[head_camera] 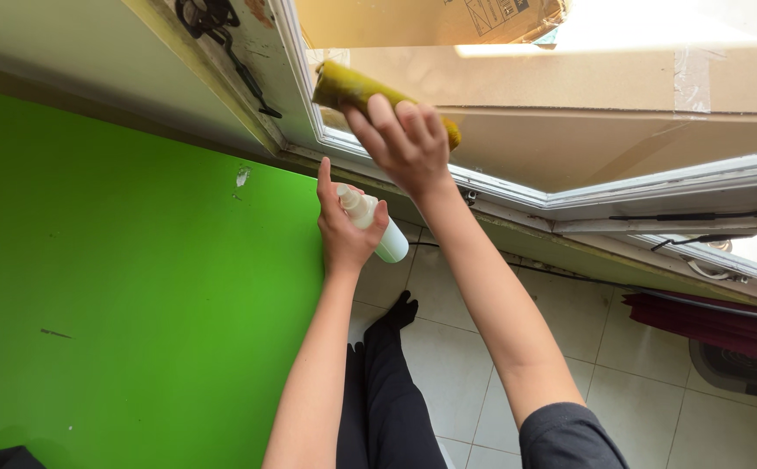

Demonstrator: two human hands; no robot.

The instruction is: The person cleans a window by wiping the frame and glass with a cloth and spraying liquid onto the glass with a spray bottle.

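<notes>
My right hand (403, 139) presses a yellow-green cloth (348, 85) against the window pane (569, 130), near the corner of the white window frame (656, 184). The cloth shows on both sides of my fingers. Below it, my left hand (343, 230) grips a small white spray bottle (376, 227), nozzle end up beside my thumb. The two hands are apart, the left one lower and closer to the green wall (118, 287).
Brown cardboard (430, 19) covers the glass behind the pane. A black window latch (222, 35) hangs on the frame at upper left. My dark-trousered legs (387, 382) stand on white floor tiles (456, 356). Dark red fabric (708, 323) lies at the right.
</notes>
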